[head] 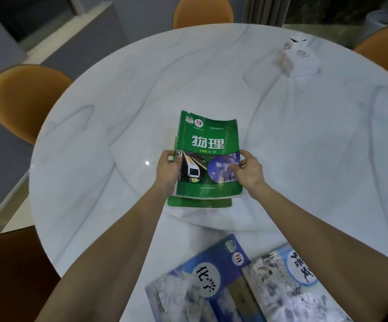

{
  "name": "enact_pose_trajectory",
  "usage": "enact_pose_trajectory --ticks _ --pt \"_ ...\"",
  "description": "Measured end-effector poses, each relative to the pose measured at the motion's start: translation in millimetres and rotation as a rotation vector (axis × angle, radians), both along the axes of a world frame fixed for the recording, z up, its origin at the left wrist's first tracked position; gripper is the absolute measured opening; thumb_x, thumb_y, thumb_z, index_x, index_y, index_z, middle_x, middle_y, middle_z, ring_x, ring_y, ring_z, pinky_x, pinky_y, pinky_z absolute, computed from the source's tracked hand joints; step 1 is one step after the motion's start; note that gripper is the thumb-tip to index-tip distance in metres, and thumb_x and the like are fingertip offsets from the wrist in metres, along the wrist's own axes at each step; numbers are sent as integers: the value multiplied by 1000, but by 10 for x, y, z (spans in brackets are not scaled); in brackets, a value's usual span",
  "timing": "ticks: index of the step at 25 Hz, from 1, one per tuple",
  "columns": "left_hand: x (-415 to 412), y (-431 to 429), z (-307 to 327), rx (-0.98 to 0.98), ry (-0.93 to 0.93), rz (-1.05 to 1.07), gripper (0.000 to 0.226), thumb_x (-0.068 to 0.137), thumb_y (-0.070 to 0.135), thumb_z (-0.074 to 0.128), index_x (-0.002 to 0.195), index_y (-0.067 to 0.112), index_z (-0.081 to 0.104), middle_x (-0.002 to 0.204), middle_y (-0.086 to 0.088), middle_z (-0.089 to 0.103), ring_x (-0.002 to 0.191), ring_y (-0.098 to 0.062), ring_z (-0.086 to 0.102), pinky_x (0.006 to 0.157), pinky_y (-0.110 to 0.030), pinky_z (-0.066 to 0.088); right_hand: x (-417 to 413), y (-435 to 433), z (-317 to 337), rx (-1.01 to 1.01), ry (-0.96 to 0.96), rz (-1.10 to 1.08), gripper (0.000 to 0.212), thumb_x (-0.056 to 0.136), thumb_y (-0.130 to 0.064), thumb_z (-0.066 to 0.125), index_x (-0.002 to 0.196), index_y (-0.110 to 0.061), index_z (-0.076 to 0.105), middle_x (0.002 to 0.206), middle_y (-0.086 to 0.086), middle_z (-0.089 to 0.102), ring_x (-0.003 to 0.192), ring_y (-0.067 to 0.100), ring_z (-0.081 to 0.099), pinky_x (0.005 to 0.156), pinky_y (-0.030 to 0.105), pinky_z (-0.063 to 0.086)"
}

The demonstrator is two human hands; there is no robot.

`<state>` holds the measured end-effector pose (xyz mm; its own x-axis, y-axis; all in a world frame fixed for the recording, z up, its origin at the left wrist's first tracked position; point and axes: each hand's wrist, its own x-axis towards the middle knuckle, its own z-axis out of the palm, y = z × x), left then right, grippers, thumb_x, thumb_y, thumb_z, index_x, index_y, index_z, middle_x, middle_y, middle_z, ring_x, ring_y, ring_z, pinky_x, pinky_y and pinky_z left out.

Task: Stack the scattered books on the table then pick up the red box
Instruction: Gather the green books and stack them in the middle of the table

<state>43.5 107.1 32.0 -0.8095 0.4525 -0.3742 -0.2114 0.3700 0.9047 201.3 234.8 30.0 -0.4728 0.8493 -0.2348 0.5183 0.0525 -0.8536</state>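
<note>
Head view
My left hand (167,169): grasps the left edge of the green physics book (208,156), thumb on the cover.
My right hand (248,169): grasps its right edge, thumb on the cover picture.
Under my grip: a second green book (198,202), its near edge showing below the top one.
Nearer than my hands: two blue books (202,284) (290,284) side by side, touching.
Far beyond my right hand: a white box (298,62) on the marble table (109,117).
Red box: I cannot see one.

It looks like a home dining room: a round marble table (211,73) with orange chairs (23,101) around it.
</note>
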Motion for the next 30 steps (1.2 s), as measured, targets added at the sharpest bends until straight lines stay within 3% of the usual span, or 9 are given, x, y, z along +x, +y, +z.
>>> enact_pose_trajectory --ticks 3,6,10,14,17,20,30 --pt "-130 -109 -139 -16 -10 35 17 94 14 48 111 11 51 109 -19 64 78 -19 62 56 -25 47 -190 -45 -85 -9 -40 45 46 89 -4 57 134 -12 47 94 5 58 87 20 56 85 29 48" --pt "-185 -167 -292 -29 -32 39 13 94 14 48 107 12 51 108 -21 64 77 -20 62 54 -23 46 -256 -86 -229 -12 -82 60 45 88 -5 58 131 -11 49 95 5 59 88 21 56 92 37 50" --pt "-143 -173 -438 -67 -11 8 20 94 15 49 113 11 54 110 -21 64 88 -27 63 69 -29 52 -218 -104 -389 -21 -132 49 42 88 -5 58 129 -10 51 94 5 59 87 22 56 91 38 51" --pt "-122 -148 -483 -279 300 -138 25 95 15 47 113 5 61 107 -21 68 95 -32 63 80 -34 49 -179 -97 -469 18 -196 20 30 89 -6 55 118 -5 60 108 17 68 98 32 63 88 34 50" --pt "-99 -133 -500 -505 460 -263 28 97 16 42 113 1 59 114 -23 55 106 -36 52 83 -38 45 -196 -75 -495 52 -301 54 24 89 -7 56 110 0 64 113 23 65 103 36 61 87 32 48" --pt "-47 -135 -528 -610 500 -283 30 98 18 40 113 -2 57 119 -22 46 113 -36 42 92 -42 43 -221 -51 -522 48 -365 74 24 88 -8 57 107 5 65 116 25 60 104 39 58 93 38 48" --pt "-87 -135 -507 -731 530 -437 33 99 20 34 118 -2 51 125 -22 44 115 -37 43 95 -44 41 -254 -46 -458 5 -419 86 21 90 -11 56 99 7 63 110 24 63 98 35 61 80 34 50"
